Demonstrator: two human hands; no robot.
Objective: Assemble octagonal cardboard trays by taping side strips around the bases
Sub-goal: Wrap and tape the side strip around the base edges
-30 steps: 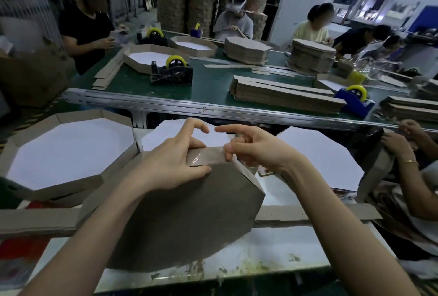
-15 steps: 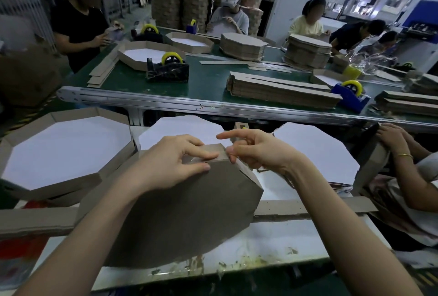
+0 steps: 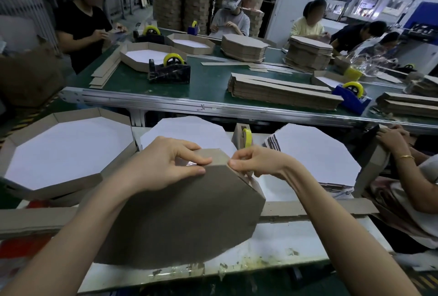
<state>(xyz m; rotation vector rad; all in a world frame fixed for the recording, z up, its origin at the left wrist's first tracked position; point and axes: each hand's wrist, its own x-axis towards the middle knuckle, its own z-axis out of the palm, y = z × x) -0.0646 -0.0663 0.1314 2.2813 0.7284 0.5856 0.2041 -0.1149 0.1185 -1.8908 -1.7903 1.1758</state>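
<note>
Brown cardboard tray (image 3: 180, 212) leans on your bench, underside toward you; your left hand (image 3: 163, 168) pinches tape (image 3: 187, 162) over its top edge; your right hand (image 3: 258, 162) pinches the side strip (image 3: 257, 183) beside it; this tray looks part-taped; one finished tray (image 3: 78, 113) lies left.

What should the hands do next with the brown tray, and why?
Probably rub the thumb of the left hand along the shiny tape to press it flat. The tape lies over the top edge of the tray and looks wrinkled. The left hand pinches that edge, and the right hand pinches the strip at the next corner.
</note>
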